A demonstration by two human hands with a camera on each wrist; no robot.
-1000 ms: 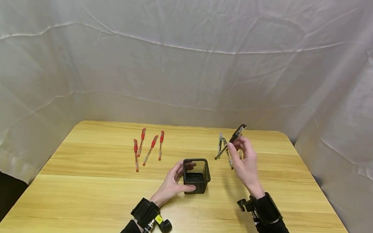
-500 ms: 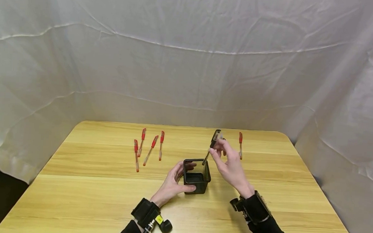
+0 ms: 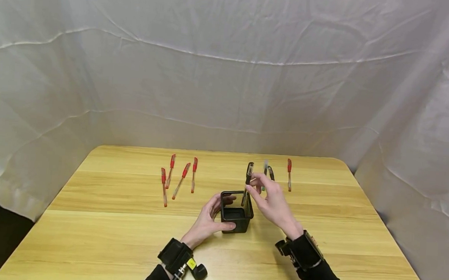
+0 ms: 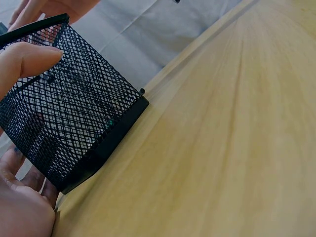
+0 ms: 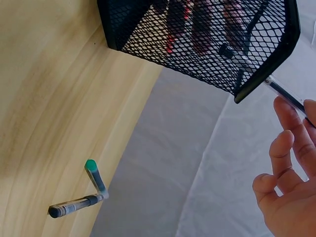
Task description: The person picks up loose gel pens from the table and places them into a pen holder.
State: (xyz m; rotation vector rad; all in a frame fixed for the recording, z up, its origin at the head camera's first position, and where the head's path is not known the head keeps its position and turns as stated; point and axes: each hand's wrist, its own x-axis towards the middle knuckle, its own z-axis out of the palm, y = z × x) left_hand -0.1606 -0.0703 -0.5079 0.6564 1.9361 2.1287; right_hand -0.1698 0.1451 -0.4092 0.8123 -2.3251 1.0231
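While the left hand (image 3: pixel 206 219) grips the cup (image 3: pixel 242 225) from nine o'clock, the right hand (image 3: pixel 273 203) pinches a pen (image 3: pixel 249 175); its tip is inside.

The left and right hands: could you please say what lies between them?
In the head view, the black mesh holder and the pen the right hand pinches, with its tip inside.

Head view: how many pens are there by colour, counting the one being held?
Red-capped pens: 5
Black-capped pens: 2, one of them held in the right hand
Green-ended pen: 1
Total: 8 pens
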